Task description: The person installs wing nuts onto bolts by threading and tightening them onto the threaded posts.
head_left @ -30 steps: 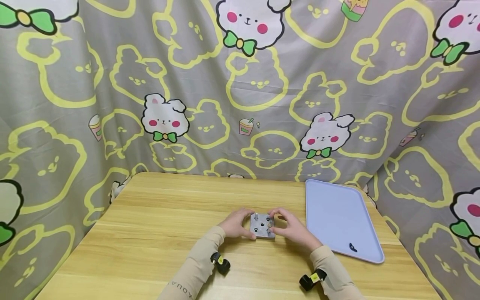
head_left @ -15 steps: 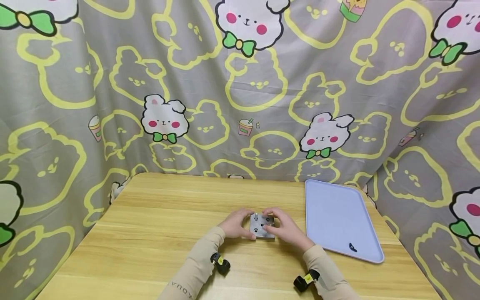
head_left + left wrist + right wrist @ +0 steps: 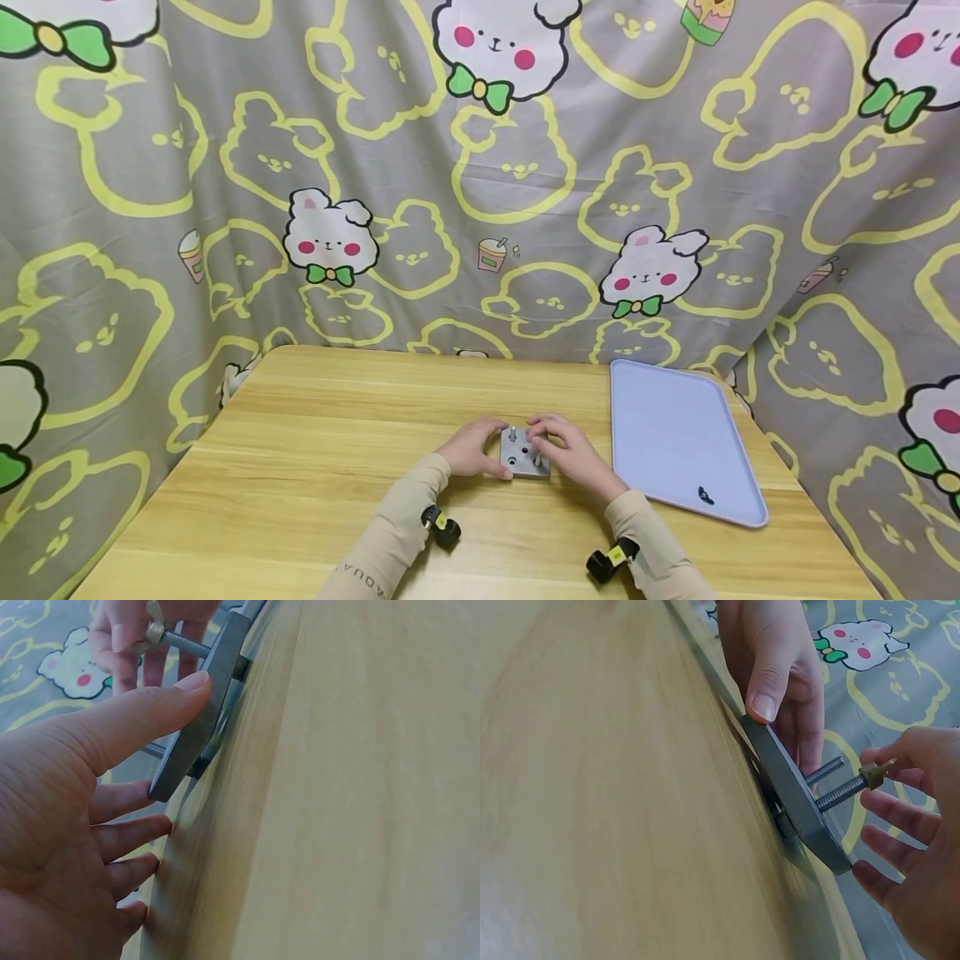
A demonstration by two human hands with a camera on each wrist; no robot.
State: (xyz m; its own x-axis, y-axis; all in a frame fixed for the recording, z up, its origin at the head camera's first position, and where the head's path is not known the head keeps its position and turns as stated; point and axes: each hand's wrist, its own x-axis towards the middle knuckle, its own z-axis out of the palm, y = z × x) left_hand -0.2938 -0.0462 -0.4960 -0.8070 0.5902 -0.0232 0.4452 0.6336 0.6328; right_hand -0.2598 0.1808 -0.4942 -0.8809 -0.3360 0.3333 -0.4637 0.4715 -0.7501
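Observation:
A grey metal plate (image 3: 531, 469) with several holes stands low over the wooden table, seen edge-on in both wrist views. My left hand (image 3: 474, 450) grips its left side, the thumb along the near edge. Two threaded bolts rise from it: a bare bolt (image 3: 825, 771) and a longer bolt (image 3: 840, 793) carrying a brass wing nut (image 3: 874, 774) near its top. Beneath the plate a bolt head (image 3: 784, 825) shows. My right hand (image 3: 572, 457) is at the wing nut, thumb and index finger curled about it; the other fingers are spread beside the plate.
To the right lies a pale blue tray (image 3: 667, 433) with a small black wing-shaped part (image 3: 705, 495) near its front edge. The wooden table (image 3: 337, 450) extends around the plate. A patterned curtain (image 3: 420, 250) hangs behind and at both sides.
My right hand has shifted slightly left and its thumb and fingers have moved around the wing nut. The left hand and the plate have stayed in place.

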